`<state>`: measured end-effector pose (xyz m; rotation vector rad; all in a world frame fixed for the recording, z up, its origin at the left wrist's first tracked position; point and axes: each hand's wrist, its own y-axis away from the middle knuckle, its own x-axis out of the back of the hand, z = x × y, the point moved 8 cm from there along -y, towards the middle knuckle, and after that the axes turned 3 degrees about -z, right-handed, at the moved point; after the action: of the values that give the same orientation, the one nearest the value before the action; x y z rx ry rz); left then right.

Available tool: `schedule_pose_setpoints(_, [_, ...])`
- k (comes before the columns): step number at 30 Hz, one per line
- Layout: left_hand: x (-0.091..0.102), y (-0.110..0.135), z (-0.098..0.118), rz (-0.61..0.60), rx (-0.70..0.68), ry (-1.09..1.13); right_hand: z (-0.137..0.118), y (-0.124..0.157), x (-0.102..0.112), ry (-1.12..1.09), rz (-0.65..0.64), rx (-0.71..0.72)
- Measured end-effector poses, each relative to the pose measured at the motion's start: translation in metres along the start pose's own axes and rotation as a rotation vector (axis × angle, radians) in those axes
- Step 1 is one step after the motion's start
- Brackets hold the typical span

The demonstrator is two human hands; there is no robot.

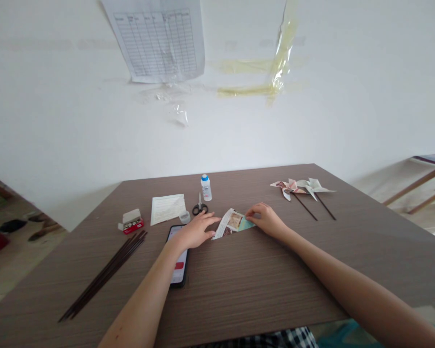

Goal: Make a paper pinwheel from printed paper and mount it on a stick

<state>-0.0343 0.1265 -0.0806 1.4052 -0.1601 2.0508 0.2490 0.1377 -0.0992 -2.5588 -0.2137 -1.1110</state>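
A folded piece of printed paper point(233, 223) lies on the brown table point(261, 285) in front of me. My left hand point(195, 230) rests flat with its fingers stretched out, the fingertips touching the paper's left end. My right hand point(264, 217) has its fingers curled down onto the paper's right end, pressing it against the table. Under my left wrist lies a phone point(177, 270) with a lit screen.
Black scissors point(200, 207), a white glue bottle point(206, 187), a tape roll point(184, 217) and a white sheet point(167, 208) lie behind my hands. A red pin box point(132, 222) and several dark sticks point(107, 273) sit left. Two paper pinwheels point(302, 188) lie at the right.
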Motion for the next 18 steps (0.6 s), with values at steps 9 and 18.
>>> schedule_pose_setpoints(9, [-0.001, -0.0013, -0.0026, 0.004, -0.016, 0.005, 0.0002, 0.0, -0.0001, 0.003, -0.026, -0.009])
schedule_pose_setpoints(18, [-0.002, -0.0014, -0.0022, -0.004, -0.03, 0.0, -0.0004, 0.0009, 0.0005, -0.008, -0.069, -0.027])
